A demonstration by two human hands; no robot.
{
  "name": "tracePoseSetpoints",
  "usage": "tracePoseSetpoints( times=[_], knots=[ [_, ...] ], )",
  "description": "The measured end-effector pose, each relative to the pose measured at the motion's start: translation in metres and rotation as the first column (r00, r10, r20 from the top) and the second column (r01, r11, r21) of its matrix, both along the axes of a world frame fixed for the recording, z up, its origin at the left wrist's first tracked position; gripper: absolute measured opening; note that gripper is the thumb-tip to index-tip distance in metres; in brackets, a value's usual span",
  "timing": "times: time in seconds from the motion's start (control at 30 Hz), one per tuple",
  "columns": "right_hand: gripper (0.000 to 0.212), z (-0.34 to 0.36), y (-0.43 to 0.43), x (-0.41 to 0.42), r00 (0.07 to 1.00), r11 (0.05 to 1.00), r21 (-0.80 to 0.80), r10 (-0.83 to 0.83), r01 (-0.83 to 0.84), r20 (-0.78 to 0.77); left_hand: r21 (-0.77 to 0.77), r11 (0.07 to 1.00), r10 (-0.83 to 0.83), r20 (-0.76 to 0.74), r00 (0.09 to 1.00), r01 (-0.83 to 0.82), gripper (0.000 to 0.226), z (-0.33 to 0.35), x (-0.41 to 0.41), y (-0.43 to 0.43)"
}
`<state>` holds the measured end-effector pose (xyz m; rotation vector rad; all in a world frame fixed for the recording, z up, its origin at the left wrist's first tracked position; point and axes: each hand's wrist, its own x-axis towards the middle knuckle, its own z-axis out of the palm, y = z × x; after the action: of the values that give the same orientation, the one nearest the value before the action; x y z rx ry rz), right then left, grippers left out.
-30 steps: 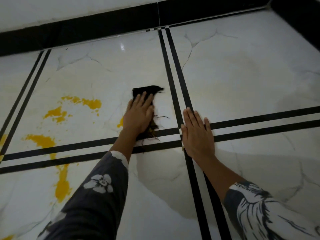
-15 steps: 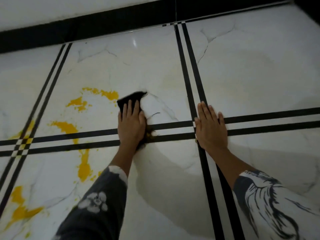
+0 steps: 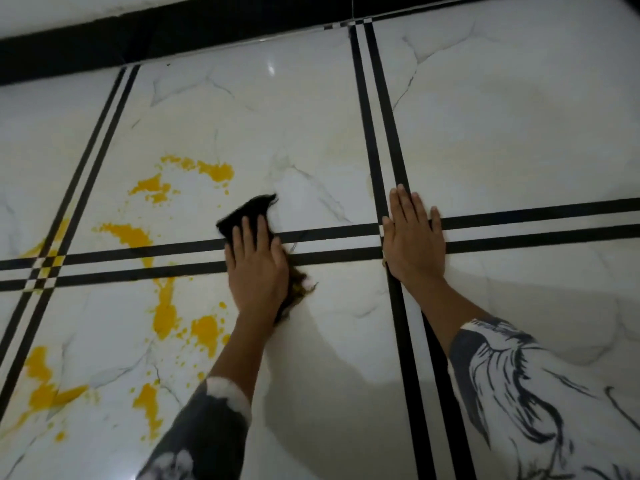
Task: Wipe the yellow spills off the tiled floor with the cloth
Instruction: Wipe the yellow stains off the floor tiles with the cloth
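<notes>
My left hand [image 3: 256,268] lies flat with straight fingers on a dark cloth [image 3: 249,211], pressing it onto the white tiled floor [image 3: 502,133] across the black double stripes. The cloth sticks out beyond my fingertips and frays out beside my wrist. Yellow spills lie to the left of the cloth: patches on the upper tile [image 3: 211,169], a streak [image 3: 128,233] crossing the stripes, blots [image 3: 204,329] below the stripes and more at the lower left [image 3: 41,386]. My right hand [image 3: 414,237] rests flat on the floor over a stripe crossing, apart from the cloth.
A black skirting band [image 3: 173,32] runs along the far wall at the top. Black double stripes [image 3: 519,225] cross the floor lengthwise and sideways. The tiles to the right of my right hand show no yellow.
My left hand has slid the cloth leftward and toward me, onto the black stripes. The small yellow spot beside it is gone. The view has shifted left, showing more spills. My right hand stays planted.
</notes>
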<state>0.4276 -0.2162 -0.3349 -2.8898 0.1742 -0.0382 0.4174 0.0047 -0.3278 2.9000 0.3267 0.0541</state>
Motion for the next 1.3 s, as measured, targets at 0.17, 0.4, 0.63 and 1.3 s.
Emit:
tracePoseSetpoints(
  times=[0.17, 0.4, 0.63, 1.3],
  knots=[
    [0.053, 0.001, 0.000, 0.000, 1.000, 1.000, -0.002, 0.003, -0.003, -0.008, 0.013, 0.986, -0.166, -0.005, 0.986, 0.166, 0.066, 0.001, -0.033, -0.052],
    [0.056, 0.003, 0.001, -0.014, 0.998, 0.999, -0.009, 0.039, -0.040, -0.039, 0.025, 0.979, -0.205, 0.018, 0.979, 0.204, 0.062, -0.003, -0.050, -0.052],
    [0.065, 0.004, 0.023, -0.079, 0.995, 0.995, 0.005, 0.096, -0.096, -0.001, -0.025, 0.921, -0.390, -0.064, 0.919, 0.389, 0.065, 0.009, -0.081, -0.029],
    [0.055, 0.010, 0.085, -0.153, 0.997, 0.995, 0.077, 0.065, -0.062, -0.040, 0.010, 0.997, -0.081, 0.025, 0.996, 0.080, 0.054, 0.001, -0.242, 0.024]
  ],
)
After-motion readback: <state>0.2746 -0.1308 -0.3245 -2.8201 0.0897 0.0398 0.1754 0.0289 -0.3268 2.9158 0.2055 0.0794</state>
